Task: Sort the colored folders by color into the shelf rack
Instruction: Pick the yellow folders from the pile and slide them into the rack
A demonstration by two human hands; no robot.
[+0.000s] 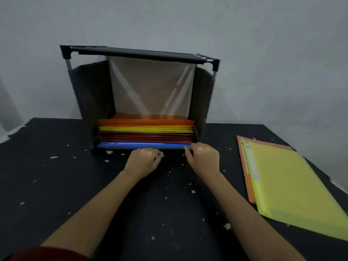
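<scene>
Folders in shelf rack point(88, 95), centre frame, lying flat, banded by colour back to front: orange folders point(146, 122), yellow folders point(146, 129), red folders point(145, 138), blue folders point(139, 145) at front edge. Rack: dark frame, fabric sides, translucent back panel. R hand point(204, 157) fingers curled, pinching right-hand corner of blue folders. L hand point(144, 159) curled loosely just below rack front; whether it grips anything, cannot tell. At right of frame, well apart from rack: yellow-green folder point(293, 185) lying on an orange folder point(244, 166), both flat on black table point(56, 185), speckled w/ white flecks
</scene>
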